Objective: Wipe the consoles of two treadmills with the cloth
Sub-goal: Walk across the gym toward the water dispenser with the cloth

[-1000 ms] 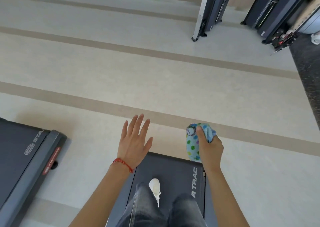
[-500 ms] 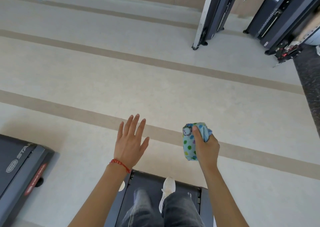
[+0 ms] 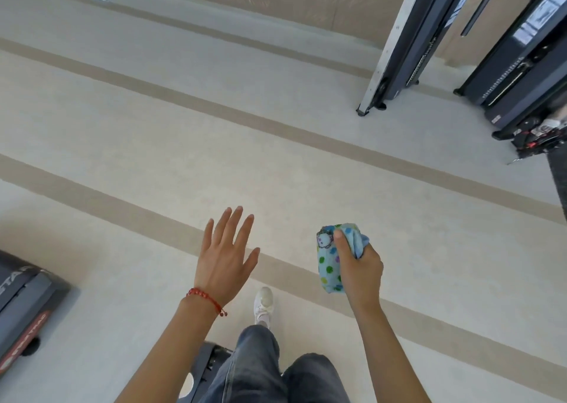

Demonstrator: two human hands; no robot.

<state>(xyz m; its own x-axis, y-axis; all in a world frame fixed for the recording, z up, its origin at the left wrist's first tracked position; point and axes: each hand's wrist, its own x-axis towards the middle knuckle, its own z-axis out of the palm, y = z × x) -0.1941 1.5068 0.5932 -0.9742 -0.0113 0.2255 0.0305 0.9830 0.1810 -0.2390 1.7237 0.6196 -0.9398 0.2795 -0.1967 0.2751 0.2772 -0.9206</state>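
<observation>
Two tan stripes cross the pale, smooth floor (image 3: 153, 120) diagonally. Dark, folded-up treadmills (image 3: 506, 74) stand at back right w/ metal frames; another treadmill deck's corner (image 3: 21, 304) sits lower left. Right hand (image 3: 360, 270) clamps its grip on the cloth (image 3: 329, 264), a soft blue bundle w/ colored dots. Left hand (image 3: 224, 258) is spread, fingers apart, red bead bracelet (image 3: 205, 299) at the wrist. White shoe (image 3: 264, 303) on the floor.

Right hand (image 3: 362, 267) grips the dotted cloth (image 3: 329, 261); left hand (image 3: 224, 258) spread above floor (image 3: 153, 132).
</observation>
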